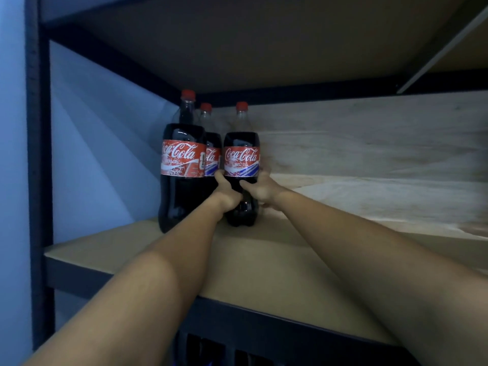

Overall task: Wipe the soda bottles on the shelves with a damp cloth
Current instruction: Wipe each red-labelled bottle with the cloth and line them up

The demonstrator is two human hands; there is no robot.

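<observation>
You had both hands — left hand (227,193), right hand (260,189) — curled round the right-hand bottle (241,165), standing on the shelf (264,249) just beside two others. No cloth showed; better to lift it straight — clear of its neighbours.

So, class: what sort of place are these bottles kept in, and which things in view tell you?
Probably a storeroom or shop stockroom. Dark metal racking carries a plain board shelf, and three cola bottles stand grouped in its back corner. Both hands grip the right-hand one.
</observation>
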